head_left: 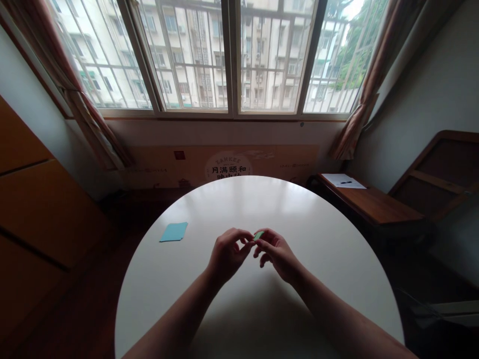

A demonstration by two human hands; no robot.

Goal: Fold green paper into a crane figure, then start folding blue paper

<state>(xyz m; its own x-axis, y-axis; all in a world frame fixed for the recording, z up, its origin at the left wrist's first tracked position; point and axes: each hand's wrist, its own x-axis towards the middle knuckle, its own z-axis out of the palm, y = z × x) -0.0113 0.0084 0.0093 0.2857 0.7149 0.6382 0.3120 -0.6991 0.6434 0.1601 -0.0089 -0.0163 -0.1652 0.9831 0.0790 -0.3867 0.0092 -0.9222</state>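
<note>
Between my two hands, above the middle of the white round table point(239, 199), is a small green piece of folded paper point(258, 235). My left hand point(231, 252) pinches its left edge between thumb and forefinger. From the other side my right hand point(275, 253) grips it with thumb and forefinger, the other fingers curled below. The fingertips cover part of the paper, so its full shape is hidden. On the table's left side lies a stack of light blue square paper sheets point(174, 232), apart from both hands.
A wooden bench point(385, 202) at the right holds a white paper sheet point(339, 180) with a dark pen on it. A printed cardboard panel point(157, 164) stands behind the table, below the barred window. An orange-brown cabinet point(30, 199) is at the left.
</note>
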